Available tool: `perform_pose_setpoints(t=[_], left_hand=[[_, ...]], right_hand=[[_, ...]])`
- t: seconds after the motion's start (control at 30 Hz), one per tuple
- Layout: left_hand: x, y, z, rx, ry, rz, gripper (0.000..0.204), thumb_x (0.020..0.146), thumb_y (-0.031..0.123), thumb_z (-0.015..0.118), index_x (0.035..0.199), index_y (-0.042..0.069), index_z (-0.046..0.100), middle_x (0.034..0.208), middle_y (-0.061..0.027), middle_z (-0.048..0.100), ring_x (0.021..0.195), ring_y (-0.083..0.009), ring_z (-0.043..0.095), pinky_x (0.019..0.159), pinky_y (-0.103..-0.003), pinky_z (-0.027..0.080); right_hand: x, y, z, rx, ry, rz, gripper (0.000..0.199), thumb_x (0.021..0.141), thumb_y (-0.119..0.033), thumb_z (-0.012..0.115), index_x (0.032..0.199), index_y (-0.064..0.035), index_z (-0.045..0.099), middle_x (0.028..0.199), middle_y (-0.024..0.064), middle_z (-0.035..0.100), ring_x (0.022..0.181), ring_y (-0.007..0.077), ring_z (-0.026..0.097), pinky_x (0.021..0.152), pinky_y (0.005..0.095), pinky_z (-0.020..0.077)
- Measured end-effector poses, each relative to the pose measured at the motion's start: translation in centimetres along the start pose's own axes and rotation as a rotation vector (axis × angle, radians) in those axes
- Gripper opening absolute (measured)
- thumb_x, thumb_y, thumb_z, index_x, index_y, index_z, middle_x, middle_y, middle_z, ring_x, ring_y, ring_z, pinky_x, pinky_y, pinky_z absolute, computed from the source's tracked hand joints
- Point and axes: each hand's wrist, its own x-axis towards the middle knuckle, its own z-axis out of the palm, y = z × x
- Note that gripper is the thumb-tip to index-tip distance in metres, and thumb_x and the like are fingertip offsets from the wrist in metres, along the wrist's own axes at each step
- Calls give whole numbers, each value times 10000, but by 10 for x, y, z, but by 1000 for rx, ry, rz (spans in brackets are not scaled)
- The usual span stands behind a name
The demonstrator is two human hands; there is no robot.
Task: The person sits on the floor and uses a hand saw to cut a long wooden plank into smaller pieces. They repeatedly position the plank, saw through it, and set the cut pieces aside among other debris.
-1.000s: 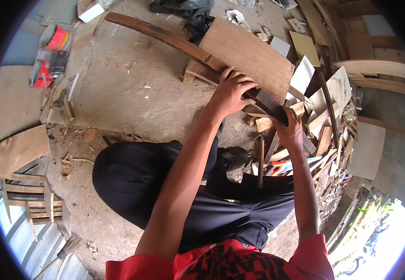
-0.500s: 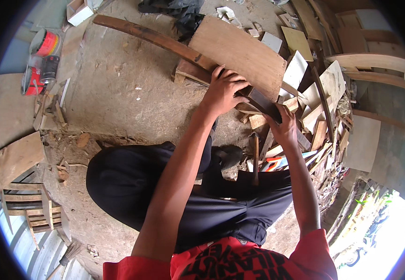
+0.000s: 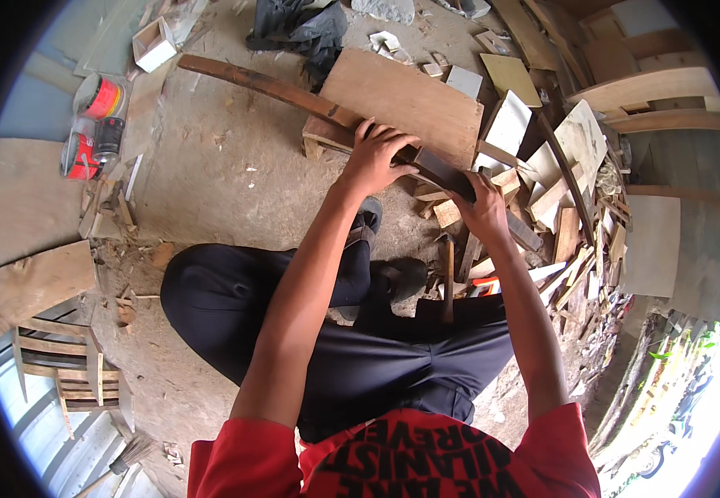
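Left hand (image 3: 374, 158), right hand (image 3: 484, 206) and plank (image 3: 260, 81) sit further left in view than half a second ago, the head view having shifted too. At far left, two red tins (image 3: 109, 97) are by a black can (image 3: 109, 139), near an open white box (image 3: 157, 56); their contents are unclear. Rightward, the plank crosses a low bench (image 3: 327, 133) beside a board (image 3: 401, 98); the left hand is clamped on it, the right on dark wood (image 3: 443, 170), perhaps its end. Steadying seems the step in hand; next probably calls for firm grips.
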Motion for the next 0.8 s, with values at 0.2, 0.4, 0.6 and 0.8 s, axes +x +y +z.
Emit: perform_pose_setpoints(t=[0.2, 0.4, 0.6, 0.8], left_hand=[[2, 1, -9, 61, -32, 15, 538, 795, 355, 772, 1268, 148, 623, 1266, -49, 636, 1267, -223, 510, 1155, -435, 260], [-5, 13, -11, 175, -51, -37, 486, 816, 381, 749, 1206, 103, 669, 1245, -52, 649, 1217, -232, 541, 1129, -435, 295], [-11, 14, -4, 124, 19, -1, 502, 815, 353, 759, 1201, 46, 665, 1229, -107, 642, 1210, -283, 533, 1119, -452, 320], [-13, 14, 1, 93, 49, 22, 506, 811, 335, 769, 1197, 27, 659, 1222, -137, 636, 1207, -322, 527, 1124, -473, 319]], right_hand=[[-4, 10, 4, -37, -4, 2, 533, 842, -316, 741, 1281, -65, 572, 1174, 163, 642, 1099, 361, 606, 969, 498, 428], [9, 30, 1, -55, -85, -74, 565, 845, -363, 736, 1304, -85, 558, 1205, 175, 641, 1115, 366, 610, 968, 506, 438], [13, 23, -15, -22, -194, -33, 593, 843, -363, 732, 1332, -87, 540, 1239, 195, 628, 1133, 388, 599, 1002, 478, 450], [4, 23, -12, -61, -133, -54, 608, 834, -357, 740, 1351, -114, 532, 1254, 209, 612, 1159, 371, 587, 1003, 472, 453]])
